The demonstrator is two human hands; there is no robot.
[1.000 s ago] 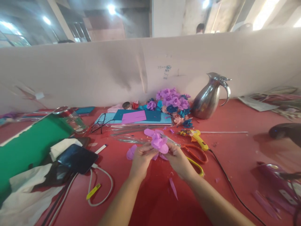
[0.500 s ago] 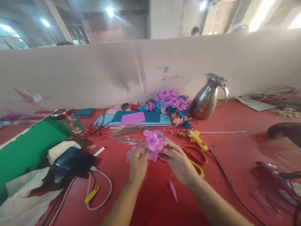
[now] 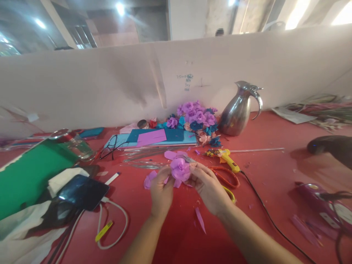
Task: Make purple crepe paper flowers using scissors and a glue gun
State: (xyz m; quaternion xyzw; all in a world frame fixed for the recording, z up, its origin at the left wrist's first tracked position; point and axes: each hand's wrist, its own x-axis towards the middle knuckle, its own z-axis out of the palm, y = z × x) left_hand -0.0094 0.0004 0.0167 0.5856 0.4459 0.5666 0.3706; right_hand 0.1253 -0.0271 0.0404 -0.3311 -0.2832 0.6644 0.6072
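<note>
Between my two hands, a purple paper flower is held above the red table, its layered petals facing me. My left hand pinches its left edge, and my right hand pinches the right edge. Loose purple petals lie beside my left hand, with more partly hidden behind the flower. Scissors with red and yellow handles rest just beyond my right hand, their blades partly covered. A thin purple paper scrap lies on the table nearer to me.
A yellow glue gun with a black cord lies right of the scissors. Behind are finished paper flowers, paper sheets, glasses and a metal jug. Leftward sit a phone, a glass jar and a green board.
The view has shifted slightly, so the table things appear further left. Both hands still hold the flower, which now looks tilted a little differently.
</note>
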